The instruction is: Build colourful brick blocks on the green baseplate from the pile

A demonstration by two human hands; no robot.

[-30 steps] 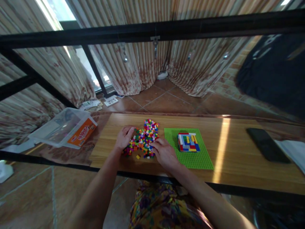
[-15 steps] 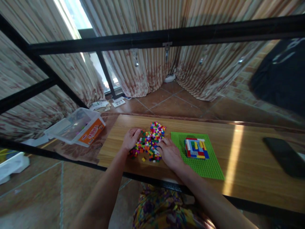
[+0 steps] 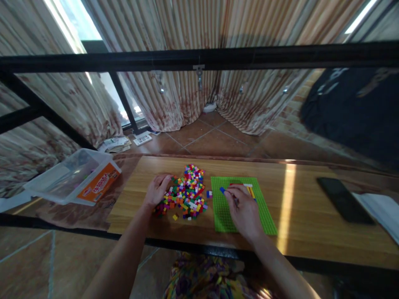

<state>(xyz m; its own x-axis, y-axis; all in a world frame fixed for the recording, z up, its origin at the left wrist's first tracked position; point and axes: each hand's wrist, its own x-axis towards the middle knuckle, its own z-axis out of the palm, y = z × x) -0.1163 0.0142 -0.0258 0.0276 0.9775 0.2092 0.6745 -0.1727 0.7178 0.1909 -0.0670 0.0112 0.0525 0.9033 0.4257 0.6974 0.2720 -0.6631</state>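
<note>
My right hand [image 3: 245, 209] is over the green baseplate [image 3: 224, 214], its thumb and fingertips pinching a small blue brick [image 3: 222, 189]. Behind that hand, the built block of bricks [image 3: 249, 186] on the plate is mostly hidden; red, white and yellow edges show. My left hand [image 3: 157, 190] lies at the left side of a loose pile of small coloured bricks [image 3: 190, 191], fingers loosely bent and nothing visible in them. Between pile and plate, a blue brick and a white one [image 3: 209, 194] lie on the wooden table.
A clear plastic box [image 3: 59, 178] with an orange label stands left of the wooden board [image 3: 131, 207]. To the right lie a dark phone-like slab [image 3: 344, 199] and white paper [image 3: 378, 211]. A black metal bar [image 3: 174, 60] crosses beyond the table, in front of curtains.
My right hand has moved right from the pile to over the baseplate, now with a blue brick. My left hand stays beside the pile. The view has shifted right.
</note>
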